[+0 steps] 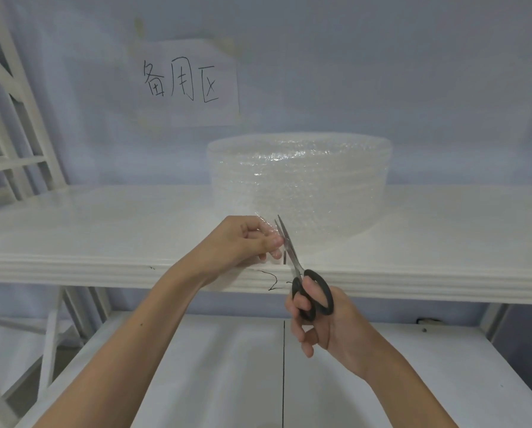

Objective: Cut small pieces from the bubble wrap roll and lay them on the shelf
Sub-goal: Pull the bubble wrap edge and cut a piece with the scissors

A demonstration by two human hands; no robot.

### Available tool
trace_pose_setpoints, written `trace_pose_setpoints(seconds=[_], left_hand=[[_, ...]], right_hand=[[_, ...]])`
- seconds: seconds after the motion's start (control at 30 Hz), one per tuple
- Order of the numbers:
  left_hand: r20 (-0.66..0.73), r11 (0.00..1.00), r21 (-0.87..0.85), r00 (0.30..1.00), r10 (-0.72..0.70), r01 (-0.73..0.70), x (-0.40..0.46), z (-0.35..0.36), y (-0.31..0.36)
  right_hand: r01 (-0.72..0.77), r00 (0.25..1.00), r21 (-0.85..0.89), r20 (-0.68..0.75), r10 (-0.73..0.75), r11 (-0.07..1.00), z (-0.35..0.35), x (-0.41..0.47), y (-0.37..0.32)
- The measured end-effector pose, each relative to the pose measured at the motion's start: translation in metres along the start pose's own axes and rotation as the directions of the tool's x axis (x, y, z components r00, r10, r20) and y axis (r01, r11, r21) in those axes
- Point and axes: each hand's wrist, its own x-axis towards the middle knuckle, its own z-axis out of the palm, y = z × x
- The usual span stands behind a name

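The left fingers (271, 242) are pinched shut on the loose flap of wrap (263, 219), drawn off the roll toward the shelf's front edge; the flap is clear and hard to trace, so how far it reaches cannot be told. The right fingers (303, 304) are threaded through the black loops of the scissors (295, 261) and closed round them, blades slightly parted, tips up and away, just beside the left fingertips. A cut is judged to be under way, or about to start: the blades are set at the flap where it is held taut. Next, a squeeze of the loops is called for, with tension kept by the left hand (246, 239) so the film does not fold between the blades. The roll (298, 180) is stood on end on the shelf (104, 223), its axis vertical, well back from the lip, behind both hands. No cut pieces are seen laid out yet
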Motion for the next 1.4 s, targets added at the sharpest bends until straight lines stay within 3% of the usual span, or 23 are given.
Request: trace_pose_setpoints(seconds=[0.37, 0.67, 1.17, 1.4], left_hand=[[0.029, 1.000, -0.003, 1.000, 0.002, -0.002, 0.000, -0.002, -0.001], [0.006, 0.993, 0.033, 0.993, 0.116, -0.116, -0.005, -0.002, 0.002], [0.052, 0.999, 0.000, 0.997, 0.054, -0.054, -0.006, -0.003, -0.001], [0.100, 0.998, 0.050, 0.994, 0.041, -0.046, -0.006, -0.002, 0.002]], right_hand=[[-0.029, 1.000, -0.031, 0.010, 0.029, 0.999, 0.000, 0.001, -0.002], [-0.046, 0.996, 0.070, 0.075, 0.040, 0.997, -0.001, -0.005, 0.004], [-0.026, 1.000, -0.028, -0.013, 0.025, 0.999, 0.010, 0.005, -0.008], [-0.095, 0.995, 0.060, 0.030, 0.094, 0.994, 0.010, 0.007, -0.011]])
